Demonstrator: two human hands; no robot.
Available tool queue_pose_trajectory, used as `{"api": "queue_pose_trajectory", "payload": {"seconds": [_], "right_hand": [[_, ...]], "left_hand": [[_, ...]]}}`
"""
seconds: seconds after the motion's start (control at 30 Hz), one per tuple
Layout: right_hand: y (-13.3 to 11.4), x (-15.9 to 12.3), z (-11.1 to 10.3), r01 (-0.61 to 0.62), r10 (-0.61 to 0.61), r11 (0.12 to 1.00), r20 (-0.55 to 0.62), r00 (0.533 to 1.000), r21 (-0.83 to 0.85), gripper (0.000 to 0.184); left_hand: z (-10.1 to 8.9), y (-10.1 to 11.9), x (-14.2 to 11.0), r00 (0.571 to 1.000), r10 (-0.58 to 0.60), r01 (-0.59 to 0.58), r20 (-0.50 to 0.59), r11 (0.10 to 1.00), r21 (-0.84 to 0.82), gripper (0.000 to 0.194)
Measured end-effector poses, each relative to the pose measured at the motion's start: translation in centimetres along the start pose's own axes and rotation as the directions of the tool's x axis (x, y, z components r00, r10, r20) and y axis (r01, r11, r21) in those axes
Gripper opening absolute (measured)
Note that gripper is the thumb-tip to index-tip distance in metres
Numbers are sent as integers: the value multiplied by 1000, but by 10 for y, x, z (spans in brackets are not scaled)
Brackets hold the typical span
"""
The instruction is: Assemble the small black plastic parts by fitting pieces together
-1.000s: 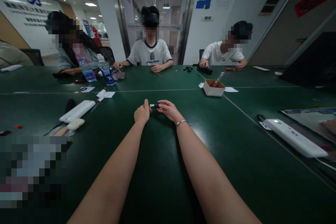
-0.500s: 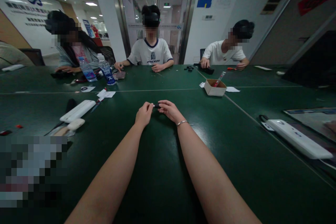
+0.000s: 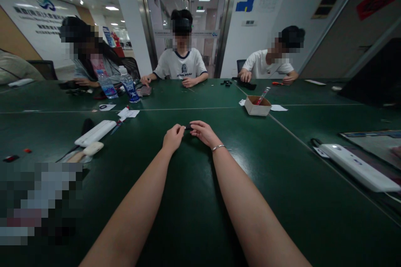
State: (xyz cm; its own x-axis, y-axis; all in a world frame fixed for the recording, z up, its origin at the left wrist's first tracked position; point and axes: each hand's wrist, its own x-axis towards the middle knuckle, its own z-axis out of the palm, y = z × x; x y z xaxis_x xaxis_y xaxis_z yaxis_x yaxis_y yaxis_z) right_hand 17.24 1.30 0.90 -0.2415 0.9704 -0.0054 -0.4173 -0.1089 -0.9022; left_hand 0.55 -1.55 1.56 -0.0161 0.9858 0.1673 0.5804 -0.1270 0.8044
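A small black object [image 3: 188, 127] is held between my two hands, above the green table [image 3: 194, 200]. It has a short, light end on its left side; its kind is too small to make out. My left hand [image 3: 173, 137] pinches that left end with thumb and fingertips. On the other side, the bent fingers and thumb of my right hand [image 3: 203, 132] grip the dark body. Fingers cover part of the object. A silver bracelet [image 3: 218, 147] circles my right wrist.
An open box [image 3: 257, 108] holding a red-and-clear tube stands ahead right. White power banks lie left [image 3: 95, 133] and right [image 3: 360, 167]. Two bottles [image 3: 129, 85] stand ahead left, near paper scraps. Three people in headsets sit across the table; one rests a hand on a black item [image 3: 247, 85].
The whole view has shifted slightly. My hands keep their hold on the small black object, with little visible movement; its light end shows less now.
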Motion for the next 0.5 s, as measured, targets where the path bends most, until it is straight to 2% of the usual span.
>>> {"api": "queue_pose_trajectory", "payload": {"seconds": [0.07, 0.17, 0.3, 0.43, 0.5], "right_hand": [[0, 0, 0, 2, -2, 1000, 2, 1000, -1, 22], [0, 1, 0, 1, -1, 1000, 9, 1000, -8, 23], [0, 1, 0, -2, 3, 1000, 7, 1000, -9, 22], [0, 1, 0, -1, 1, 1000, 13, 1000, -8, 23], [0, 1, -1, -1, 1, 1000, 9, 1000, -10, 23]], "left_hand": [[0, 0, 0, 1000, -2, 2, -4, 999, -32, 32], [1, 0, 0, 1000, -25, 25, 12, 999, -46, 44], [0, 2, -1, 1000, -6, 6, 7, 999, -48, 36], [0, 3, -1, 999, -35, 35, -5, 999, -16, 47], [0, 1, 0, 999, -39, 39, -17, 999, 3, 42]]}}
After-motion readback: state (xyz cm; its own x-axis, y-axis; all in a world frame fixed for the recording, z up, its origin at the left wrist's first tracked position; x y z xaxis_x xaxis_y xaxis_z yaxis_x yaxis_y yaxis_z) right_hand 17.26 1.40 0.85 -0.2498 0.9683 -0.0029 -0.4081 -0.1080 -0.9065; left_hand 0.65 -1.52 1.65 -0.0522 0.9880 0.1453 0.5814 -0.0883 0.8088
